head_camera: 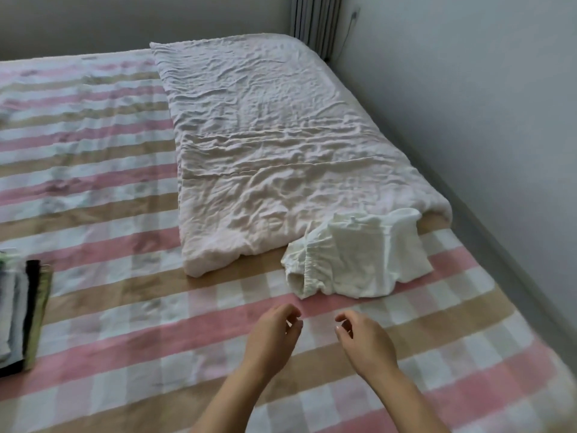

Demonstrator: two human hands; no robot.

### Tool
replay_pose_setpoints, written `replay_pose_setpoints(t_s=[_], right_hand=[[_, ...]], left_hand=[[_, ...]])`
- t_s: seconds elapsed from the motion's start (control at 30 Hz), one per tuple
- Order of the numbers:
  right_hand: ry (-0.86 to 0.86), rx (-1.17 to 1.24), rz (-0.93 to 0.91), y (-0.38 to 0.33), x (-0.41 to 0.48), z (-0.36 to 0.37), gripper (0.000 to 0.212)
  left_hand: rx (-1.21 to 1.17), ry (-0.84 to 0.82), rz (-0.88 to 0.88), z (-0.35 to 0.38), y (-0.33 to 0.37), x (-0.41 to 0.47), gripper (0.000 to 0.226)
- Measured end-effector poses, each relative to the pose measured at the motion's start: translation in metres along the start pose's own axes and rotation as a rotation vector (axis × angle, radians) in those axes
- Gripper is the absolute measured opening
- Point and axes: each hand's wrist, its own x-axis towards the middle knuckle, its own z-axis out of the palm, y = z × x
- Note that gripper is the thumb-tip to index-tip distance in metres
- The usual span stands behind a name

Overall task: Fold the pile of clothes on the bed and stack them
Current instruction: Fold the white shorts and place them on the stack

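Left hand [274, 335] and right hand [365, 342] hover with loose, empty fingers; one white garment [359, 267] lies unfolded, stack [22, 310] at bed's [125, 339] left edge.

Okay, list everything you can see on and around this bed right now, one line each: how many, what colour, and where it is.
Checked bed sheet: one; pink, tan and white; covers the bed.
Wrinkled folded quilt: one; white; on the right side of the bed, along the wall.
Crumpled garment with an elastic band: one; white; at the quilt's near corner, just ahead of the hands.
Stack of folded clothes: one stack; black, green and pale layers; at the left edge of view.
Ribbed radiator: one; grey; in the far corner.
Left hand: bare, above the sheet, fingers loosely curled, holding nothing.
Right hand: the same, beside it.
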Motion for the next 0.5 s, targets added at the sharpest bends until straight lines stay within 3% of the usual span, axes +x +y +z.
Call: replay_pose_setpoints(t_s=[0.17,0.27,0.37,0.5], right_hand=[[-0.03,0.015,-0.069,0.029,0.053,0.016,0.034],[-0.029,0.003,-0.147,0.024,0.081,0.034,0.048],[0.012,0.051,-0.185,0.012,0.105,0.056,0.059],[0.096,0.32,-0.063,-0.007,0.118,0.08,0.059]], left_hand=[[-0.263,0.111,-0.281,0.044,0.001,0.051,0.042],[-0.403,0.172,-0.432,0.053,-0.01,0.083,0.049],[-0.575,0.214,-0.461,0.058,-0.021,0.109,0.044],[-0.794,0.246,-0.538,0.066,-0.026,0.126,0.023]])
